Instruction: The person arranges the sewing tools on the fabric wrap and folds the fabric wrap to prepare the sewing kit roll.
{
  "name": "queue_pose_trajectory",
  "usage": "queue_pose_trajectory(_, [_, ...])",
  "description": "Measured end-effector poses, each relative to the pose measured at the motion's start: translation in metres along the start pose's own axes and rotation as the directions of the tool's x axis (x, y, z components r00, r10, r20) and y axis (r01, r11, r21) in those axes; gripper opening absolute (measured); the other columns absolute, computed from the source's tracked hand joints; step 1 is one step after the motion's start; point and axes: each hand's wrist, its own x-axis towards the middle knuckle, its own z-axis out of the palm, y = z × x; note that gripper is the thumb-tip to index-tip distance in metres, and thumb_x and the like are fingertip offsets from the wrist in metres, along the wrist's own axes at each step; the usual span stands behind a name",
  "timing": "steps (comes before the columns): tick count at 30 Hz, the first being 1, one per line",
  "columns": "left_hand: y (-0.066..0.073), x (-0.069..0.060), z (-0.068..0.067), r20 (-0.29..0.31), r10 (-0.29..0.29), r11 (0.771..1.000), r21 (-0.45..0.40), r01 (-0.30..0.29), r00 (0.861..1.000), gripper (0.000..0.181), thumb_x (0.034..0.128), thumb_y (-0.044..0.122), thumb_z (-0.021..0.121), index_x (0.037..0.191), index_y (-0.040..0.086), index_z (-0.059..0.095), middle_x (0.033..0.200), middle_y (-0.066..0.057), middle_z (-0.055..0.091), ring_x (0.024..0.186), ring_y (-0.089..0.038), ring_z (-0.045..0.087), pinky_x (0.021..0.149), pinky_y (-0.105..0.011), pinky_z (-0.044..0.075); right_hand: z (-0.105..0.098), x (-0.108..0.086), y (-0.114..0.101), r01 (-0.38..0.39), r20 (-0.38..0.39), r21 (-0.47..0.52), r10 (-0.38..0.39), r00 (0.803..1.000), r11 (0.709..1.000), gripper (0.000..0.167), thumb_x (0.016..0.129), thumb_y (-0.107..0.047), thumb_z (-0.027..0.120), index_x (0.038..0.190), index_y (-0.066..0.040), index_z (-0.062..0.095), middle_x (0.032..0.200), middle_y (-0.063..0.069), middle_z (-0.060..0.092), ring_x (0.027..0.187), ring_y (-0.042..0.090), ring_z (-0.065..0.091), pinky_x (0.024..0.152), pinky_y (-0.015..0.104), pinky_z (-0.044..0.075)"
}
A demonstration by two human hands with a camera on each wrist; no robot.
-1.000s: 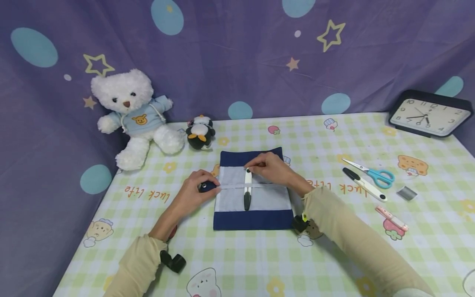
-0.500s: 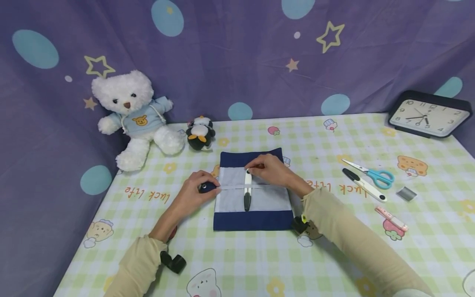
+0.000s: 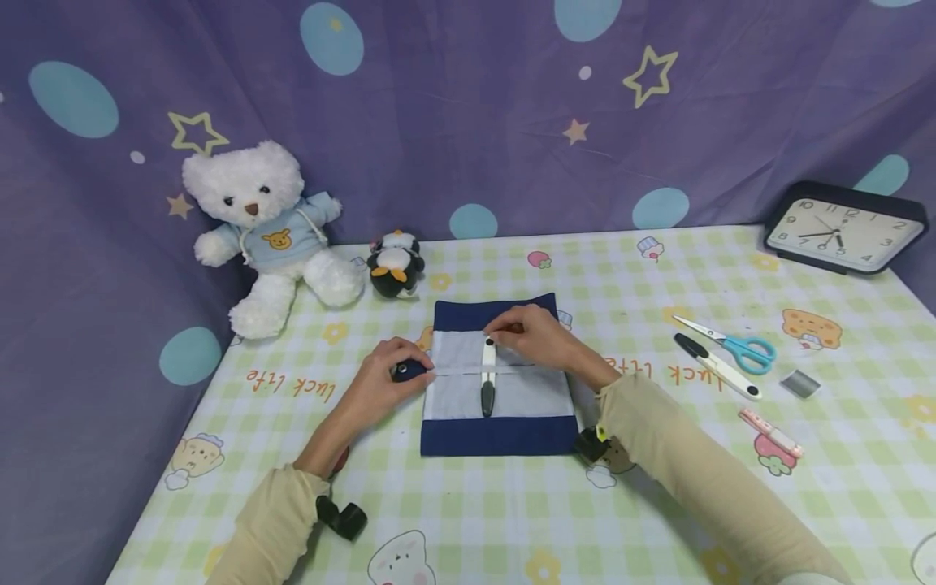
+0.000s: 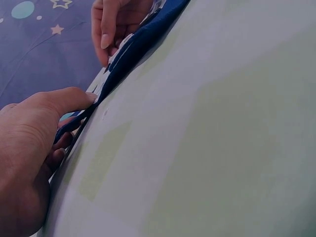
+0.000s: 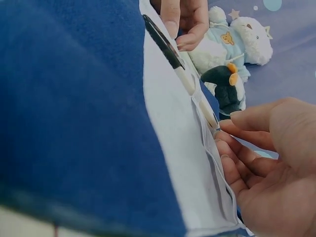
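A navy fabric piece (image 3: 500,437) with a pale grey middle lies on the table, crossed by a thin light band. A white tool with a dark tip (image 3: 487,396) lies upright in the head view, passing under that band. My right hand (image 3: 539,335) is at the tool's white end; in the right wrist view the thumb and index finger of this hand (image 5: 276,163) pinch that end (image 5: 211,117). My left hand (image 3: 386,375) pinches the fabric's left edge by a navy flap with a snap (image 3: 409,369); the left wrist view shows the thumb of this hand (image 4: 44,133) on top.
Right of the fabric lie blue-handled scissors (image 3: 751,354), a second black-and-white tool (image 3: 720,367), a small grey item (image 3: 800,383) and a pink item (image 3: 772,432). A clock (image 3: 847,227) stands back right; a white bear (image 3: 274,236) and a penguin toy (image 3: 395,264) sit back left.
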Motion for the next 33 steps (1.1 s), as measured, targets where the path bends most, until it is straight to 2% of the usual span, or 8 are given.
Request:
queue_pose_trajectory(5, [-0.002, 0.000, 0.000, 0.004, -0.007, 1.000, -0.001, 0.007, 1.000, 0.007, 0.0952, 0.022, 0.079, 0.101, 0.020, 0.076, 0.114, 0.002, 0.063, 0.111, -0.025, 0.053, 0.096, -0.049, 0.043, -0.004, -0.005, 0.001, 0.012, -0.019, 0.045, -0.011, 1.000, 0.999, 0.021, 0.105, -0.010, 0.063, 0.120, -0.003, 0.075, 0.110, 0.008, 0.073, 0.083, 0.018, 0.066, 0.070, 0.035, 0.051])
queue_pose_trajectory(17, [-0.003, 0.000, 0.000, 0.007, -0.001, 1.000, 0.003, 0.001, 1.000, 0.007, 0.0953, 0.023, 0.079, 0.101, 0.020, 0.075, 0.115, 0.002, 0.063, 0.112, -0.025, 0.053, 0.094, -0.049, 0.044, -0.022, -0.027, 0.008, 0.006, -0.121, 0.096, 0.006, 0.993, 0.995, 0.019, 0.103, -0.010, 0.066, 0.116, -0.001, 0.076, 0.116, 0.011, 0.072, 0.101, 0.025, 0.068, 0.086, 0.037, 0.054])
queue_pose_trajectory(26, [-0.005, 0.001, 0.001, 0.007, 0.005, 1.000, 0.003, -0.005, 1.000, 0.006, 0.0957, 0.022, 0.078, 0.101, 0.021, 0.075, 0.114, 0.002, 0.063, 0.112, -0.025, 0.053, 0.096, -0.049, 0.043, -0.043, -0.056, 0.024, -0.028, -0.196, 0.131, 0.053, 0.979, 0.991, 0.020, 0.102, -0.009, 0.067, 0.118, 0.000, 0.075, 0.114, 0.014, 0.073, 0.099, 0.026, 0.069, 0.082, 0.025, 0.052])
queue_pose_trajectory(30, [-0.005, 0.000, 0.000, 0.010, 0.007, 1.000, 0.002, -0.007, 1.000, 0.006, 0.0960, 0.022, 0.078, 0.101, 0.020, 0.075, 0.114, 0.002, 0.063, 0.112, -0.025, 0.053, 0.096, -0.050, 0.043, -0.054, -0.072, 0.028, -0.054, -0.229, 0.153, 0.089, 0.969, 0.987, 0.022, 0.102, -0.014, 0.068, 0.120, -0.001, 0.074, 0.115, 0.015, 0.072, 0.088, 0.026, 0.068, 0.065, 0.026, 0.052])
queue_pose_trajectory(33, [-0.005, 0.001, 0.001, 0.009, 0.008, 1.000, 0.002, -0.008, 1.000, 0.006, 0.0961, 0.022, 0.078, 0.101, 0.020, 0.075, 0.114, 0.002, 0.063, 0.111, -0.025, 0.053, 0.095, -0.050, 0.043, -0.062, -0.084, 0.029, -0.065, -0.257, 0.153, 0.103, 0.961, 0.986, 0.024, 0.103, -0.017, 0.069, 0.120, -0.001, 0.073, 0.114, 0.016, 0.072, 0.086, 0.026, 0.067, 0.062, 0.026, 0.052])
